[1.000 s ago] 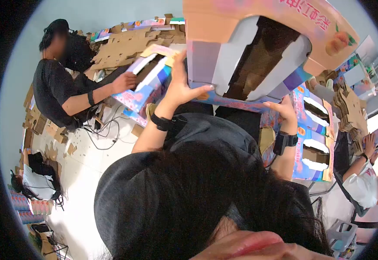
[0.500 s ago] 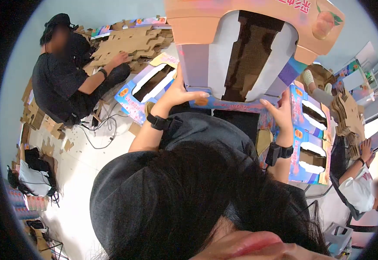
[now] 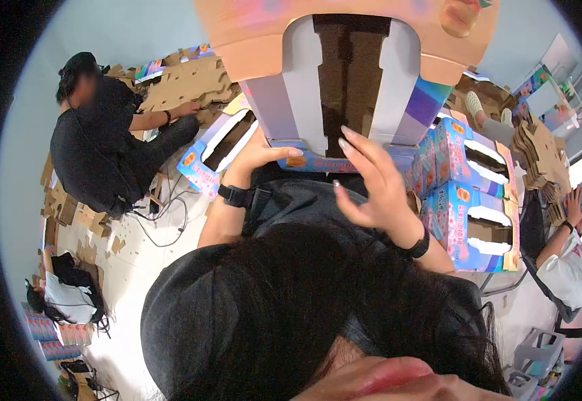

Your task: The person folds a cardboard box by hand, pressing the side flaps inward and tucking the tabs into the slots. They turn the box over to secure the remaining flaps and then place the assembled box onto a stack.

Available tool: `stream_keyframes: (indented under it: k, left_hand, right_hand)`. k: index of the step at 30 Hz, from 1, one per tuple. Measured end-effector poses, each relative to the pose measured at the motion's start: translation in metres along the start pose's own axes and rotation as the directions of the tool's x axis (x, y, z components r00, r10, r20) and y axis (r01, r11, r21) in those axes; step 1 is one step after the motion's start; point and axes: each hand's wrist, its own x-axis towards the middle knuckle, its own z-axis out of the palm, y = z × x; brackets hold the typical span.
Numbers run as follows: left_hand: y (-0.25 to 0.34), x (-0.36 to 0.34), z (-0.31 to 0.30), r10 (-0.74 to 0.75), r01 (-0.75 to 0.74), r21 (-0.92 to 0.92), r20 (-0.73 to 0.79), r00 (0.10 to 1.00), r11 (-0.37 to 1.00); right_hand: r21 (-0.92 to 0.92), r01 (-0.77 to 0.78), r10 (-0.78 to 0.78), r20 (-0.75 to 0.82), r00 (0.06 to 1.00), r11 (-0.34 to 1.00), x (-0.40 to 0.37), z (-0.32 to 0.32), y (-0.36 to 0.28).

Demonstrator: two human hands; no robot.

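Note:
A large printed cardboard box [image 3: 254, 40], orange on its upper part and purple and blue lower down, is held up in front of me. Its cut-out opening faces me, showing white flaps and a brown interior. My left hand [image 3: 264, 155] grips the box at its lower left edge, thumb lying along the printed front and the other fingers hidden behind. Off the box's right side, my right hand [image 3: 377, 190] is raised before the lower part of the opening, fingers apart and nothing in them.
Similar printed boxes [image 3: 461, 224] are stacked at my right, and another box [image 3: 201, 175] stands left. A person in black [image 3: 104, 140] sits by flat cardboard sheets [image 3: 187, 83]. More people work at far left and right. Cables [image 3: 164, 224] and cardboard scraps lie on the floor.
My right hand has let go of the box's right side and moved left in front of its opening. The box has shifted left in view, with my left hand still on it.

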Motion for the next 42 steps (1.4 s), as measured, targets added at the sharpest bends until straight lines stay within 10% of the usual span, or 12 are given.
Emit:
stream_keyframes:
  k: [6, 17, 26, 42]
  left_hand:
    - [0.017, -0.004, -0.003, -0.104, 0.105, -0.004, 0.122, 0.987, 0.994]
    - [0.008, -0.010, -0.004, -0.111, 0.095, 0.106, 0.161, 0.981, 0.990]
    - [0.011, -0.008, 0.001, -0.057, 0.059, -0.008, 0.121, 0.991, 0.998]
    - [0.019, -0.011, 0.001, -0.039, 0.041, -0.006, 0.137, 0.990, 0.999]
  right_hand:
    - [0.161, -0.409, 0.334, 0.356, 0.873, 0.898, -0.004, 0.025, -0.006]
    - [0.044, -0.438, 0.391, 0.376, 0.840, 0.898, -0.018, 0.052, 0.000]
    - [0.379, -0.529, 0.492, 0.196, 0.848, 0.760, -0.023, 0.058, 0.004]
    - [0.457, -0.460, 0.424, 0.186, 0.887, 0.762, -0.021, 0.060, 0.011]
